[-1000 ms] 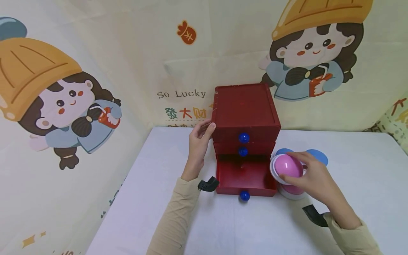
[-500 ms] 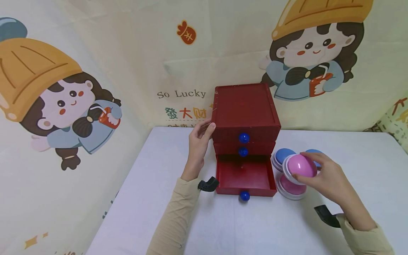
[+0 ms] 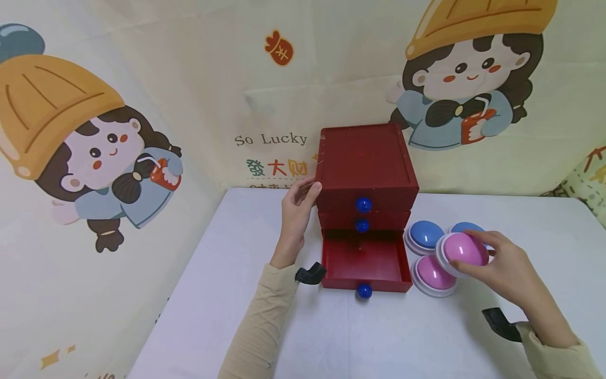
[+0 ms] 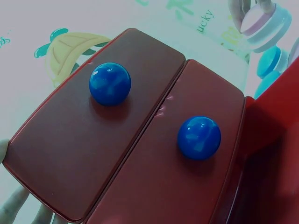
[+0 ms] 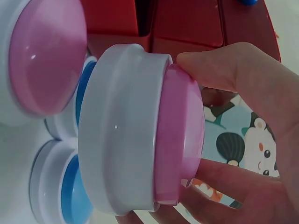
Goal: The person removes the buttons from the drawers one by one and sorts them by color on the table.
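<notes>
My right hand (image 3: 508,268) holds a pink dome push button (image 3: 466,249) with a white base. It hangs above the table, tilted on its side in the right wrist view, thumb on one edge and fingers round the other. Below it to the left, a second pink push button (image 3: 435,272) stands on the table. Behind are two blue push buttons, one (image 3: 426,234) in plain sight and one (image 3: 466,227) partly hidden by the held button. My left hand (image 3: 295,218) rests against the left side of a dark red drawer cabinet (image 3: 366,158), thumb at its front edge.
The cabinet's bottom drawer (image 3: 362,286) is pulled out towards me, beside the push buttons. Its upper two drawers are pushed in, each with a blue ball knob (image 4: 110,84). A printed cloth (image 3: 284,105) hangs behind the white table (image 3: 360,337).
My right hand has carried the pink push button rightward, from beside the drawer's right edge. The blue push buttons and the lower pink one are now less covered. My left hand stays put.
</notes>
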`<control>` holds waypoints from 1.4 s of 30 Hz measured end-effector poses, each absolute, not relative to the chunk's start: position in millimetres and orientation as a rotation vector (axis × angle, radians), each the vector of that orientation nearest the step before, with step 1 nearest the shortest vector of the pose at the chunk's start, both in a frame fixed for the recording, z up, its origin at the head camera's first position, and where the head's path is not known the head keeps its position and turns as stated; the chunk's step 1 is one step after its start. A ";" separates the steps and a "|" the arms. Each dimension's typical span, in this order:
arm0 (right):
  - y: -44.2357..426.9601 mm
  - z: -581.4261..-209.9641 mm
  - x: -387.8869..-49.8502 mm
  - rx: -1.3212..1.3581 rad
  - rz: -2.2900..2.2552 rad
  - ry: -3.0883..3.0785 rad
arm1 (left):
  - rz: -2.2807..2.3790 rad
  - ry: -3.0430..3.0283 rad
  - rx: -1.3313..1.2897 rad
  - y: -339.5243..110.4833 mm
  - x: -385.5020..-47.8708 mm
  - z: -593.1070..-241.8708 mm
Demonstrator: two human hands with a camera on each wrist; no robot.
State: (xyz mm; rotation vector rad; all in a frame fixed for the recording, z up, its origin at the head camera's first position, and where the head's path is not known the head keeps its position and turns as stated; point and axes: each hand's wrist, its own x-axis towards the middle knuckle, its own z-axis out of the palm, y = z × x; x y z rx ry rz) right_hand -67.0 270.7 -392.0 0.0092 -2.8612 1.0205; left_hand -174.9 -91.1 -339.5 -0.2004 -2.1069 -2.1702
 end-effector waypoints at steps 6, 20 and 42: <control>281.4 -395.7 -63.6 -0.036 0.991 -2.887 | -2.174 -2.089 -0.202 -92.0 -184.7 -353.5; 300.4 -407.2 -61.0 -0.091 0.961 -2.932 | -2.166 -2.110 -0.205 -90.2 -179.6 -347.4; 319.0 -424.8 -59.9 -0.164 0.941 -2.987 | -2.145 -2.121 -0.199 -89.8 -166.3 -328.4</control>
